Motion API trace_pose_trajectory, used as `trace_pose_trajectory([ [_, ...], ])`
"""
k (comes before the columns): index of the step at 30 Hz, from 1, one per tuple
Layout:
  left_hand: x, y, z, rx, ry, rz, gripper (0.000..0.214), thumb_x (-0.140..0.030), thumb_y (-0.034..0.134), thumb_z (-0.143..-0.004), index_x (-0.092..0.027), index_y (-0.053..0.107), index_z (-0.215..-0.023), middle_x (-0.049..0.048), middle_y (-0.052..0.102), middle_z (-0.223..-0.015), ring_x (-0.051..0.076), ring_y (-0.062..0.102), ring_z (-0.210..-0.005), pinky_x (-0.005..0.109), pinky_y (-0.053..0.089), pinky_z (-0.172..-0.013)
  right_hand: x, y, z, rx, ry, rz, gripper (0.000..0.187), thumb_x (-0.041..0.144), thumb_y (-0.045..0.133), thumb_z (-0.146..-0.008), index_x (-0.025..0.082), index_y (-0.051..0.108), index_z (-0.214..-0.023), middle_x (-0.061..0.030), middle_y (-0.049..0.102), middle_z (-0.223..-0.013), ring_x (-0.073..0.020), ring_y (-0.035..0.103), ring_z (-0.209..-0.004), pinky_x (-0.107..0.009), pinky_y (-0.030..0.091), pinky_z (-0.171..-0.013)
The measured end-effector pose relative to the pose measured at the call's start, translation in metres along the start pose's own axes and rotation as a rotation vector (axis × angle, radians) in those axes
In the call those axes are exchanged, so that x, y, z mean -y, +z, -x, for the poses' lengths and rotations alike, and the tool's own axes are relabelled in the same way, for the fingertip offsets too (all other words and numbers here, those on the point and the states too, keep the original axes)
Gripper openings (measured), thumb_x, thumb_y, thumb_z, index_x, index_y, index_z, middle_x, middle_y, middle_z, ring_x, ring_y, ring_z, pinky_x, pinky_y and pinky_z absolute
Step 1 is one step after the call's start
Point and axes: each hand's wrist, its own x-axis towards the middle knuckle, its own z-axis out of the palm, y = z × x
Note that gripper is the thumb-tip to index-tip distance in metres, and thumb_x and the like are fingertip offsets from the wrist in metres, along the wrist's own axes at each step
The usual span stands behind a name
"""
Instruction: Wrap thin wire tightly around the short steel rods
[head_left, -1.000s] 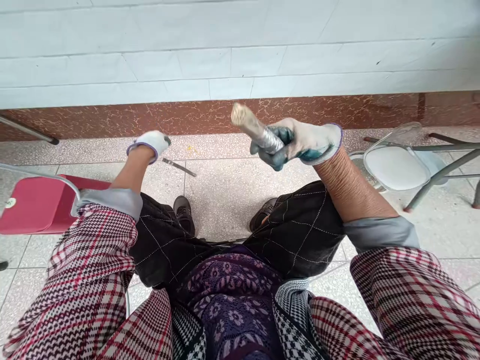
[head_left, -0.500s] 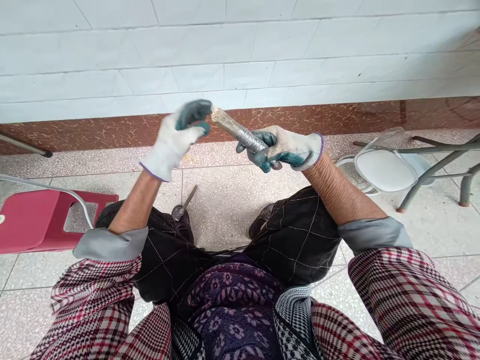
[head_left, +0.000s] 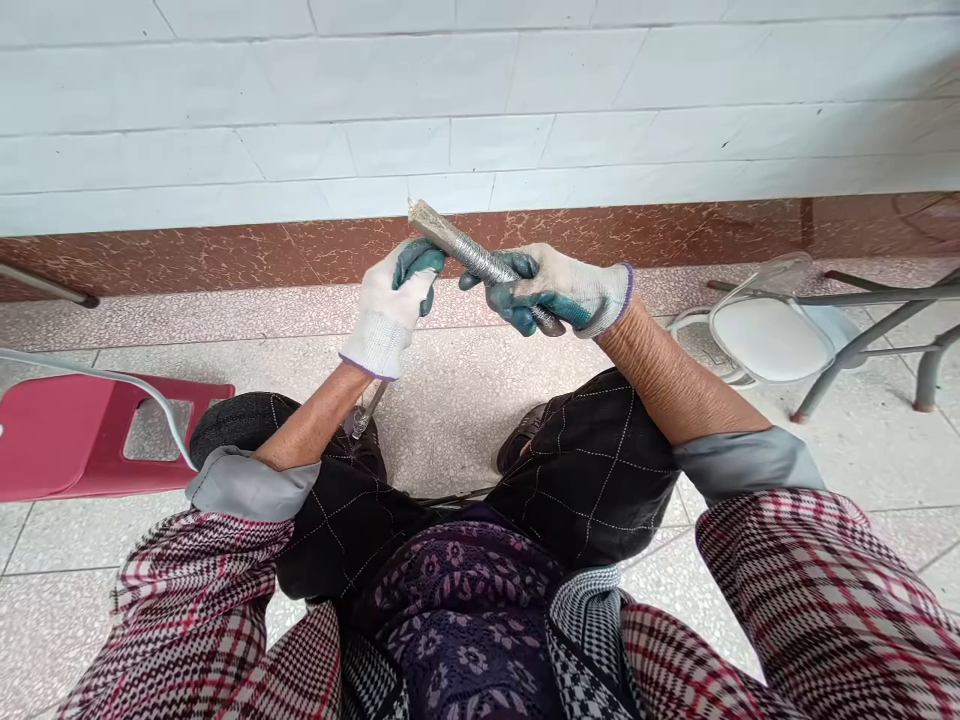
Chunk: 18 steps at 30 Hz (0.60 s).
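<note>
My right hand (head_left: 559, 290), in a white work glove with a dark green palm, is wrapped around a wooden stick (head_left: 431, 222). Silver wire (head_left: 480, 258) is wound in tight coils around the stick's middle, and its lower end pokes out below my fingers. The stick slants up to the left, its rough pale end free. Just below that end is my left hand (head_left: 401, 290), gloved the same way. Its fingers are curled together in a pinch close beside the stick; whatever may be between them is too small to make out.
Near my left shoe stands a thin metal rod (head_left: 377, 400), partly covered by my left wrist. A red plastic stool (head_left: 52, 435) is at the left. To the right are a white folding seat (head_left: 772, 340) and grey metal legs (head_left: 862, 345). A tiled wall (head_left: 480, 90) rises in front.
My left hand has moved right and down from beyond the stick's tip to just under it, its fingers closing from a loose curl. The stick has shifted slightly left and up in my right hand.
</note>
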Motion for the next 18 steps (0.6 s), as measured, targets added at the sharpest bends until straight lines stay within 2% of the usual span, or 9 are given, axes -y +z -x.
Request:
trace_pose_trajectory([
  [4, 0.008, 0.007, -0.006, -0.002, -0.102, -0.048, 0.025, -0.017, 0.066, -0.092, -0.020, 0.053, -0.072, -0.0028, 0.047, -0.060, 0.011, 0.044, -0.054, 0.024, 0.034, -0.051, -0.003, 0.012, 0.000, 0.081, -0.001, 0.023, 0.046, 0.051, 0.085, -0.088, 0.014, 0.065, -0.108, 0.0092, 0.050, -0.057, -0.0062, 0.042, -0.040, -0.019, 0.034, -0.033],
  [6, 0.013, 0.014, -0.004, 0.050, -0.134, -0.063, 0.025, -0.015, 0.066, -0.091, -0.020, 0.052, -0.071, -0.0030, 0.048, -0.060, 0.011, 0.042, -0.053, 0.025, 0.034, -0.051, -0.001, 0.017, 0.001, 0.083, -0.022, 0.040, 0.049, 0.061, 0.079, -0.091, 0.015, 0.064, -0.101, 0.0087, 0.050, -0.055, -0.0067, 0.040, -0.038, -0.020, 0.032, -0.032],
  [8, 0.015, 0.020, -0.001, 0.108, -0.100, -0.090, 0.017, -0.018, 0.064, -0.094, -0.019, 0.058, -0.078, -0.0029, 0.052, -0.063, 0.012, 0.045, -0.055, 0.024, 0.036, -0.053, 0.005, 0.017, 0.002, 0.017, -0.049, 0.076, 0.049, 0.064, 0.074, -0.095, 0.017, 0.061, -0.092, 0.0074, 0.050, -0.055, -0.0069, 0.039, -0.037, -0.021, 0.031, -0.031],
  [11, 0.017, 0.021, 0.004, 0.144, -0.009, -0.177, 0.010, -0.023, 0.061, -0.098, -0.019, 0.067, -0.091, -0.0025, 0.058, -0.068, 0.013, 0.051, -0.060, 0.023, 0.039, -0.057, 0.013, 0.012, 0.002, -0.159, -0.021, 0.199, 0.037, 0.051, 0.069, -0.102, 0.019, 0.059, -0.086, 0.0048, 0.052, -0.059, -0.0072, 0.042, -0.041, -0.022, 0.033, -0.033],
  [14, 0.022, 0.017, 0.005, 0.163, -0.002, -0.264, 0.010, -0.019, 0.060, -0.097, -0.019, 0.069, -0.094, -0.0024, 0.059, -0.068, 0.013, 0.052, -0.061, 0.024, 0.040, -0.058, 0.011, 0.006, -0.003, -0.281, 0.038, 0.408, 0.022, 0.033, 0.075, -0.097, 0.018, 0.064, -0.085, 0.0029, 0.055, -0.063, -0.0075, 0.046, -0.047, -0.021, 0.037, -0.038],
  [16, 0.026, 0.014, 0.002, 0.159, -0.032, -0.312, 0.011, -0.017, 0.060, -0.096, -0.019, 0.070, -0.091, -0.0019, 0.059, -0.067, 0.014, 0.053, -0.061, 0.025, 0.041, -0.059, 0.006, 0.006, -0.006, -0.304, 0.067, 0.476, 0.020, 0.029, 0.078, -0.093, 0.018, 0.066, -0.082, 0.0020, 0.056, -0.064, -0.0080, 0.047, -0.049, -0.021, 0.039, -0.039],
  [18, 0.031, 0.013, -0.003, 0.115, -0.089, -0.375, 0.013, -0.017, 0.061, -0.096, -0.018, 0.069, -0.086, -0.0007, 0.059, -0.066, 0.015, 0.054, -0.062, 0.027, 0.043, -0.059, 0.001, 0.010, -0.006, -0.280, 0.103, 0.443, 0.019, 0.029, 0.076, -0.092, 0.018, 0.067, -0.082, 0.0021, 0.056, -0.063, -0.0089, 0.048, -0.048, -0.023, 0.039, -0.039],
])
